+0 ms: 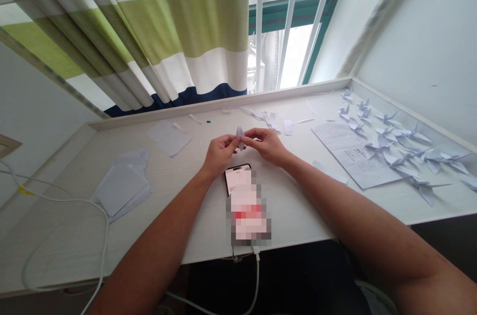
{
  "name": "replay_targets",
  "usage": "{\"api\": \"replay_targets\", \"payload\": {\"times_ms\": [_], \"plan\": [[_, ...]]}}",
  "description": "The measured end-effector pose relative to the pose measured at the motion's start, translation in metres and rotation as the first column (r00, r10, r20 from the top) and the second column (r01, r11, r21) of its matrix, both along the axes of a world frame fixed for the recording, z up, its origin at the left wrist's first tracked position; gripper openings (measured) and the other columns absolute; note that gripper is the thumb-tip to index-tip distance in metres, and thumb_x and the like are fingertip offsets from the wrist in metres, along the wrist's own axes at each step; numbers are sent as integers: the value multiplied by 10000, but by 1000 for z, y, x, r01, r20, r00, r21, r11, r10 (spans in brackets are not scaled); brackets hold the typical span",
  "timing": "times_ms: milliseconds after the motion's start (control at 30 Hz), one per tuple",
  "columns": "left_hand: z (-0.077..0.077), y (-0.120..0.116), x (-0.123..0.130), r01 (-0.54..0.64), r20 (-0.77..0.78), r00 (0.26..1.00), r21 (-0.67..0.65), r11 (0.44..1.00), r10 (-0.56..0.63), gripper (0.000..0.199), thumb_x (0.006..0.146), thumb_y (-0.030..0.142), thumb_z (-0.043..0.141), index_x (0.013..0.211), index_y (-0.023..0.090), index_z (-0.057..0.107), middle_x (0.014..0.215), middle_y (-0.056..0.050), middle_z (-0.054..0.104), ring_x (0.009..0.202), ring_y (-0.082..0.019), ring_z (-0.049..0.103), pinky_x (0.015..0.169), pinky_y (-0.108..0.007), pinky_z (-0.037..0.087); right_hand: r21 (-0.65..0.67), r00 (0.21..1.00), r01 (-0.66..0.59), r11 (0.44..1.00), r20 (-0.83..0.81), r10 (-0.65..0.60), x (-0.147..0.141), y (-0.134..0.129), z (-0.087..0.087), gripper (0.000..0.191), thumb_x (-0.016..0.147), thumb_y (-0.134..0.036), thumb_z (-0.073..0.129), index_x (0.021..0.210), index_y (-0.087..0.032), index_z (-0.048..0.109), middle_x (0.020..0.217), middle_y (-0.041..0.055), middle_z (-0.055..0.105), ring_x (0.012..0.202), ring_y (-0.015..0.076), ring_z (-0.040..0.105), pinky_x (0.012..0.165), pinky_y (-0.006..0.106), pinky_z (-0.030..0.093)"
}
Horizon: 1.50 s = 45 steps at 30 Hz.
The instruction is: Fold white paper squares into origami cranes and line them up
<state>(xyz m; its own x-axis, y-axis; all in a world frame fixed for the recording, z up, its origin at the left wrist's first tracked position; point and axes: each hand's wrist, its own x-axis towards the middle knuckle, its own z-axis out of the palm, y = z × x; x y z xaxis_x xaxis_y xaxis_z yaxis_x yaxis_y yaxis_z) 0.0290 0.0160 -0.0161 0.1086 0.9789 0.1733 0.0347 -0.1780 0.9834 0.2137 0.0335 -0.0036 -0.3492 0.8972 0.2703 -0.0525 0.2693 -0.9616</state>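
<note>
Between my two hands is a small piece of folded white paper (240,132), narrow and pointed at the top. The fingers of my left hand (220,155) pinch its left side. From the right, the thumb and fingers of my right hand (267,146) close on its other side. Both hands are held above the desk, just beyond a phone (238,176) that lies face up and is partly blurred out. My fingers hide part of the paper's lower folds.
Many folded paper cranes (387,138) crowd the right side, some over a printed sheet (341,151). Square paper sheets (122,183) are stacked at left, with more sheets (170,138) behind. Paper scraps (274,121) lie at the back. A white cable (106,240) loops at left.
</note>
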Motion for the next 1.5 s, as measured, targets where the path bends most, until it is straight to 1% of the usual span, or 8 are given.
{"api": "replay_targets", "payload": {"times_ms": [233, 467, 733, 867, 1000, 1133, 1333, 1500], "plan": [[5, -3, 2, 12, 75, 997, -109, 994, -3, 531, 753, 668, 842, 914, 162, 811, 857, -84, 787, 806, -197, 704, 739, -329, 565, 155, 988, 60, 986, 129, -80, 0, 1, -3, 485, 845, -671, 777, 893, -191, 728, 808, 48, 760, 726, 200, 742, 831, 406, 611], [5, -4, 4, 42, 144, 989, -100, 994, -27, 483, 752, 607, 880, 948, 172, 802, 912, -78, 803, 854, -194, 720, 791, -328, 561, 148, 992, 115, 982, 41, -122, 0, 1, -5, 502, 855, -574, 813, 1189, -228, 670, 897, 29, 769, 747, 182, 735, 874, 423, 608], [5, -6, 0, 86, -43, 995, -50, 995, -88, 446, 794, 583, 851, 958, 172, 793, 954, -123, 831, 937, -264, 773, 882, -380, 550, 16, 993, 116, 993, -35, -115, 10, 4, 6, 375, 829, -539, 821, 992, -202, 795, 986, 68, 796, 890, 208, 723, 861, 388, 585], [4, -8, -1, 97, -162, 983, 30, 995, -91, 380, 839, 570, 806, 945, 205, 803, 981, -93, 830, 941, -270, 772, 882, -382, 564, 7, 999, 53, 999, 1, -53, 18, 5, 14, 273, 804, -458, 841, 810, -188, 804, 817, 53, 780, 790, 203, 696, 777, 364, 553], [2, -7, -3, 59, -243, 969, 78, 995, -38, 322, 843, 527, 807, 950, 223, 824, 970, -56, 823, 832, -229, 737, 812, -359, 561, 10, 999, -2, 1000, 34, 1, 22, 5, 19, 214, 787, -387, 832, 755, -178, 807, 755, 48, 770, 731, 187, 670, 732, 346, 521], [1, -6, -3, 55, -213, 976, 100, 993, -33, 293, 834, 487, 826, 980, 233, 829, 942, -51, 815, 845, -220, 729, 827, -358, 560, -32, 1000, -16, 999, 22, 17, 24, 8, 18, 179, 779, -344, 807, 711, -178, 795, 717, 37, 750, 716, 173, 653, 751, 344, 527], [6, -10, -2, 144, -140, 982, 112, 983, -128, 431, 827, 377, 854, 1214, 239, 725, 901, -38, 811, 888, -214, 755, 903, -378, 558, -183, 992, -104, 977, -92, 89, 29, 12, 17, 142, 734, -307, 825, 704, -174, 787, 713, 28, 730, 724, 170, 674, 833, 388, 581], [11, -14, -2, 175, -143, 977, 117, 978, -158, 452, 817, 363, 866, 1234, 242, 739, 903, -40, 817, 900, -221, 759, 941, -397, 547, -226, 987, -151, 962, -94, 133, 33, 14, 15, 166, 758, -318, 829, 726, -162, 782, 760, 42, 741, 760, 175, 692, 870, 414, 591]]}}
